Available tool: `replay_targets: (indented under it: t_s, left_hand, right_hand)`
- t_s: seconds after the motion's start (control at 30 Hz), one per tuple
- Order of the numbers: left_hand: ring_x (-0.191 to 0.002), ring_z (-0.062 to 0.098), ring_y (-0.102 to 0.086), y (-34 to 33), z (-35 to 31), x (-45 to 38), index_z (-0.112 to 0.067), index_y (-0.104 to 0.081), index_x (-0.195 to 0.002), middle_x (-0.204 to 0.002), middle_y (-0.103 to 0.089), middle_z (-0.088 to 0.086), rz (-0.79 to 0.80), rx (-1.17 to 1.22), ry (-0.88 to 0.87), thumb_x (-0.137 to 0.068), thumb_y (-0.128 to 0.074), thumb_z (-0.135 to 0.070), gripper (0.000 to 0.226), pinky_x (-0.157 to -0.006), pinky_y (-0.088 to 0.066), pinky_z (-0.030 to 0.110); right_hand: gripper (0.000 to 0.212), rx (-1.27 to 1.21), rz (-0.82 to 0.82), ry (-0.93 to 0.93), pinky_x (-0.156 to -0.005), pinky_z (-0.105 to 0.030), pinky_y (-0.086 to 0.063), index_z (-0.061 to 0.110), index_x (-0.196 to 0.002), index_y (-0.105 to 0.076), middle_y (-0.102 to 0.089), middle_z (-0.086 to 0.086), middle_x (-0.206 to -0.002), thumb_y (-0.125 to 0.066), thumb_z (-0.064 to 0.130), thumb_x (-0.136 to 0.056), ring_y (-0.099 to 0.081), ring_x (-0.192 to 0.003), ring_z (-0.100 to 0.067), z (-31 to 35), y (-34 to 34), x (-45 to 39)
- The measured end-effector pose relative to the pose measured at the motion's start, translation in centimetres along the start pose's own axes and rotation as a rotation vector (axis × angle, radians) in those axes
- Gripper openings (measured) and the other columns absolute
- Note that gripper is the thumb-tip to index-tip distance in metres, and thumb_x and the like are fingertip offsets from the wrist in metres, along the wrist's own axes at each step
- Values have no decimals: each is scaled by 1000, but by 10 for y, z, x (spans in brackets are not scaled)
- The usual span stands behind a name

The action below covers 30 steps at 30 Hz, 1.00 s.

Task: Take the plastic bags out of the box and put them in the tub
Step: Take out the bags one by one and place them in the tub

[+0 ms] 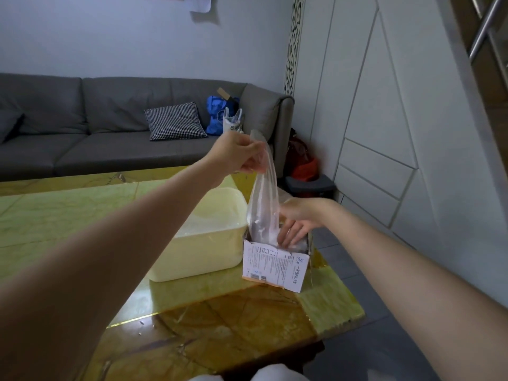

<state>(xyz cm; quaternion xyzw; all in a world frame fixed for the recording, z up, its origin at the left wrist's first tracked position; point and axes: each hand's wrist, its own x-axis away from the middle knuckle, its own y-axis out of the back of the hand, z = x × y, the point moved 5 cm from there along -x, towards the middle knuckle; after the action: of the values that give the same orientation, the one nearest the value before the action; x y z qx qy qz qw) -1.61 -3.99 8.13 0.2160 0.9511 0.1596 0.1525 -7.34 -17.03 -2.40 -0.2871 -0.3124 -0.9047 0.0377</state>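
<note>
On the table [225, 312], left fingers [248, 163] pinch a plastic bag [264, 193]; right fingers [291, 233], seemingly loose, reach into the box [275, 266].

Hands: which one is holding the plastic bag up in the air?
The left hand. It pinches the top of the clear plastic bag high above the box, while the right hand reaches down, fingers inside the box.

plastic bag [264, 193] showing clear | box [275, 266] showing white with dark print | tub [209, 251] showing pale yellow | table [68, 215] showing green-and-amber marbling | sofa [82, 119] showing grey | cushion [174, 121] showing black-and-white houndstooth
</note>
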Motion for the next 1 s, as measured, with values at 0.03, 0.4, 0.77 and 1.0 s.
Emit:
replay_targets:
  t_s: [0.03,0.4,0.77,1.0]
  left_hand:
    - [-49,2,-64,6,0,-1,-3,-64,-84,-73,-68,8,-44,-3,1,-93,-53,-18,21,-48,-51,14]
    - [-39,7,-60,58,18,5,-5,-45,-80,-55,-63,8,-454,562,255,-101,-33,-14,27,-40,-50,16]
    - [-36,7,-50,87,89,9,-9,-40,-105,-59,-61,8,-373,422,477,-101,-33,-35,28,-34,-34,12]
    - [-52,3,-52,86,96,25,-13,-53,-116,-96,-70,-2,237,169,394,-77,-67,-29,44,-43,-45,12]
  right_hand:
    - [51,-4,-106,47,-82,-39,-52,-9,-119,-51,-66,-26,-103,-25,32,-104,-66,-88,-34,8,11,1]
    - [30,-221,-272,579,-75,-26,-53,8,-99,-63,-66,-6,-87,-74,27,-79,-61,-74,-14,89,37,22]
    - [34,-225,-730,633,-56,-19,-44,18,-63,-55,-50,3,-53,-50,16,-96,-49,-46,-3,105,39,1]
    - [28,-479,-466,645,-33,-15,-25,9,-76,-57,-39,-4,-50,-43,9,-99,-30,-27,-1,130,-6,-21]
